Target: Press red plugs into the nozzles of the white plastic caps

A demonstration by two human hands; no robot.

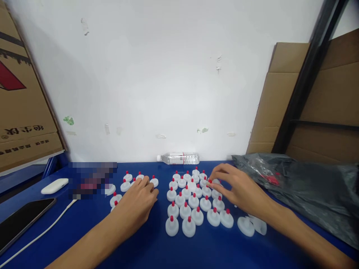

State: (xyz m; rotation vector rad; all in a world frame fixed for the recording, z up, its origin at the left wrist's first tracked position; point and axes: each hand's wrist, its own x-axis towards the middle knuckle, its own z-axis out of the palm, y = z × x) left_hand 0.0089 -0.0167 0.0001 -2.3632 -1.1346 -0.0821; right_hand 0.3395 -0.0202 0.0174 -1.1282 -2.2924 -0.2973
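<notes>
Round translucent white plastic lids (197, 217), most with a small red cap on the nozzle, stand on the blue table in a large group at the centre. My right hand (237, 186) reaches in from the right over this group. Its thumb and index finger pinch a red cap (209, 181) on one of the lids. To the left, a smaller set of lids (125, 185) stands around my left hand (140, 200). Its fingers are curled down among them, and whatever they hold is hidden. Lids without red caps (246, 226) lie below my right wrist.
A plastic water bottle (181, 158) lies along the wall. At left are a phone (25, 218), a white case (54, 185) and a white cable (42, 234). Black plastic sheeting (314, 190) with a clear bag of red pieces (269, 177) covers the right side. Cardboard (280, 97) leans behind.
</notes>
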